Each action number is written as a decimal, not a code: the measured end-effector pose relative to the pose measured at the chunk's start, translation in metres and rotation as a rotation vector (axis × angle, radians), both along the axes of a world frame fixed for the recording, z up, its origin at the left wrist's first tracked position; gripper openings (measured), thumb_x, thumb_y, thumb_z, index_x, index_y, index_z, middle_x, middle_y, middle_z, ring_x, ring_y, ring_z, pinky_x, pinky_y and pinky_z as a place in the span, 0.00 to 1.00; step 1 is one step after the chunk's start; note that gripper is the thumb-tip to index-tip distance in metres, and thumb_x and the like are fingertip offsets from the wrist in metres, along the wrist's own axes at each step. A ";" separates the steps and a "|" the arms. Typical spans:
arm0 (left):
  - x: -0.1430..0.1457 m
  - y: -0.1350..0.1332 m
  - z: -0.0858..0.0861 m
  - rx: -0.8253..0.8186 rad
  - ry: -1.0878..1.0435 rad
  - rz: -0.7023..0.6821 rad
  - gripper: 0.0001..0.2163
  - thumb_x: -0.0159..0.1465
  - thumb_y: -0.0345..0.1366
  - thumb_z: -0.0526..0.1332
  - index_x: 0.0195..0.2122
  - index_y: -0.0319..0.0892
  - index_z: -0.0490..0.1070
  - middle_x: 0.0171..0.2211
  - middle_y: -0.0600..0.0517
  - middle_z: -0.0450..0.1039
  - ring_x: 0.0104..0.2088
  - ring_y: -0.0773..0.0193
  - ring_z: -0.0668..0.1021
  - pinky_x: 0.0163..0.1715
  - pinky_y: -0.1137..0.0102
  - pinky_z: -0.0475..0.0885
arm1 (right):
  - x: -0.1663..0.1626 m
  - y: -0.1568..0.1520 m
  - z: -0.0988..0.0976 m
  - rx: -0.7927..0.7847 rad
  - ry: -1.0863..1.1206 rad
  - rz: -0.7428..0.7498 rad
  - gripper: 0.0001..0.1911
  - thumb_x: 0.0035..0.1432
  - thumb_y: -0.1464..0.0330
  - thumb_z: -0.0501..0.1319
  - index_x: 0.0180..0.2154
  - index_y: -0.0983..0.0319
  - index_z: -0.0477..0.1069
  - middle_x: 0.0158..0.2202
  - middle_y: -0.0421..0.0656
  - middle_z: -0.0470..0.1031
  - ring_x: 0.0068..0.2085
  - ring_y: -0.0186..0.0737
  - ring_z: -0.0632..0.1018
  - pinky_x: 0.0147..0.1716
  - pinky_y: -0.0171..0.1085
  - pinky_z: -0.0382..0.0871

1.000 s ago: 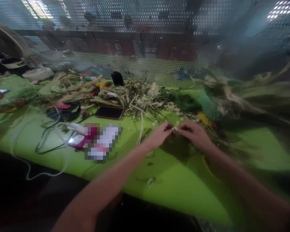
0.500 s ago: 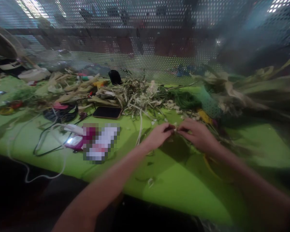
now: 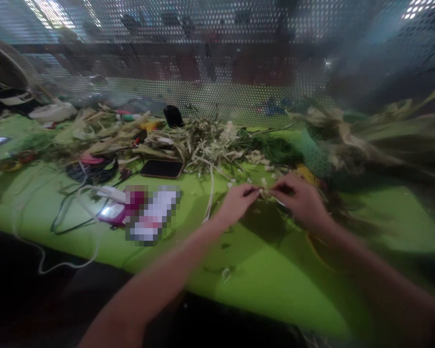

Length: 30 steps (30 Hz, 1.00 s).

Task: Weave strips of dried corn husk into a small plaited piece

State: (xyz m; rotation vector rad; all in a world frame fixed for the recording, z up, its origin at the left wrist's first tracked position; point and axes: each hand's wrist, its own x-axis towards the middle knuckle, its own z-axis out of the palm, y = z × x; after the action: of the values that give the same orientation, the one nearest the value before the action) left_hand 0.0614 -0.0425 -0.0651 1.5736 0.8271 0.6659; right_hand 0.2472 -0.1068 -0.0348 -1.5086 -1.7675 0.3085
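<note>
Above the green tabletop [image 3: 275, 285], my left hand [image 3: 238, 200] pinches a small pale piece of dried husk [image 3: 264, 192] between thumb and fingertips. My right hand [image 3: 300, 197] grips the same piece from the other side, its fingers bent and pressed together. The fingertips of both hands nearly meet there. A thin shiny sliver [image 3: 282, 205] shows beneath my right hand; what it belongs to is hidden. Behind the hands lies a heap of dried stalks and husk strips [image 3: 210, 142], with small pale scraps scattered before it.
A dark phone [image 3: 161, 168] lies left of the heap, near a blurred-out flat item [image 3: 154, 215] and a magenta device [image 3: 121, 212] with cables. Green fibre [image 3: 277, 147] and a large bundle of dried leaves [image 3: 351, 140] are at right. A perforated panel [image 3: 203, 92] stands behind.
My right hand has shifted slightly right and its fingers have turned. More of the pale piece now shows between the hands. The left hand stays nearly in place.
</note>
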 end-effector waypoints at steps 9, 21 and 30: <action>0.001 -0.004 0.004 -0.039 -0.031 0.012 0.12 0.63 0.38 0.59 0.42 0.39 0.78 0.32 0.51 0.76 0.28 0.70 0.73 0.30 0.73 0.68 | -0.007 -0.001 -0.003 -0.040 0.128 -0.039 0.09 0.60 0.64 0.61 0.42 0.59 0.74 0.39 0.44 0.77 0.33 0.39 0.75 0.31 0.38 0.68; 0.000 0.002 -0.005 -0.110 -0.084 0.177 0.16 0.62 0.43 0.62 0.47 0.43 0.78 0.33 0.50 0.77 0.28 0.68 0.72 0.32 0.70 0.68 | 0.004 0.003 -0.003 -0.067 0.222 -0.111 0.08 0.57 0.64 0.62 0.38 0.58 0.76 0.37 0.43 0.78 0.38 0.43 0.77 0.40 0.41 0.69; 0.002 -0.005 -0.002 0.148 -0.012 0.111 0.11 0.63 0.39 0.60 0.42 0.42 0.79 0.37 0.49 0.78 0.34 0.65 0.74 0.38 0.68 0.68 | -0.004 0.003 -0.003 -0.150 0.098 -0.059 0.14 0.59 0.57 0.62 0.30 0.59 0.75 0.29 0.41 0.73 0.32 0.39 0.72 0.32 0.37 0.64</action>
State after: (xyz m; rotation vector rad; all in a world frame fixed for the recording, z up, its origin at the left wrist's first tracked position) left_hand 0.0638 -0.0477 -0.0670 1.6629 0.8772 0.8316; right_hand 0.2429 -0.1038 -0.0382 -1.6187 -1.6504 0.4861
